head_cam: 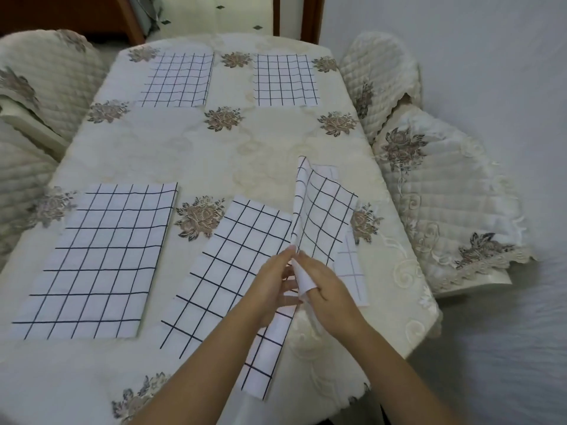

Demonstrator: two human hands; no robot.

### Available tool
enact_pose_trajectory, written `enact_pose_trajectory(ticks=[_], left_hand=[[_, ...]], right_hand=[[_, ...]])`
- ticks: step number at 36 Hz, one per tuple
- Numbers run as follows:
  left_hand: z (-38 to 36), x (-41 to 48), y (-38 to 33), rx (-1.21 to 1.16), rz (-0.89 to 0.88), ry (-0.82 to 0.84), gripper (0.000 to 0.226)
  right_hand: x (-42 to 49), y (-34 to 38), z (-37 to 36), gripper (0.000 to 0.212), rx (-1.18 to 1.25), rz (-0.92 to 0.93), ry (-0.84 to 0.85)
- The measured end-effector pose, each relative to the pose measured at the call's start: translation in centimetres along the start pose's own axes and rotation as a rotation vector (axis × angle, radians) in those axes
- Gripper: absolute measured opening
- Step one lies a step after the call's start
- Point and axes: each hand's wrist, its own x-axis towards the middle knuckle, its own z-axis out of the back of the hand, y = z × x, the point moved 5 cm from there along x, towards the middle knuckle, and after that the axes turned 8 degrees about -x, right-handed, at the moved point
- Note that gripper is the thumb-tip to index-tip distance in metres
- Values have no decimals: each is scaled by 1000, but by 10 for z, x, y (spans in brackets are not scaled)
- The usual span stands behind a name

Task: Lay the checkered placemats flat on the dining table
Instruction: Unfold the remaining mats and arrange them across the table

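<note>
Several white placemats with a dark grid lie on the cream flowered tablecloth (190, 148). Two lie flat at the far end, one on the left (179, 79) and one on the right (285, 79). A third placemat (98, 262) is flat at the near left. A fourth placemat (233, 271) lies near the middle, angled, partly under my arms. My left hand (271, 289) and my right hand (325, 289) both pinch the near edge of a fifth placemat (325, 210), which stands lifted and folded above the table. Under it a further placemat (351, 271) shows, pale side up.
Quilted, flower-embroidered chairs surround the table: two on the left (40, 84), one at the far right (380, 78) and one at the near right (441, 204). A doorway with a wooden frame (310, 16) is behind the table. The table's right edge curves close to my right hand.
</note>
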Motion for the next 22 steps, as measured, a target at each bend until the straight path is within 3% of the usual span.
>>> enact_pose_trajectory(ticks=[6,12,16,19,22], left_hand=[[30,-6,-5,64,-44,-122,13],[56,-10,3,208,-38,-254,8],[71,-11,1,294,-81,-334,18],[82,-12,-5,266,-118,-355,28],[97,-15,-10,234,-135,-388,30]], right_hand=[[-5,11,-26,57,-93,101,144],[-11,18,-46,48,-73,202,284],[-11,3,-47,67,-65,94,382],[-7,-10,-35,77,-57,0,339],[1,-32,-16,73,-111,-139,150]])
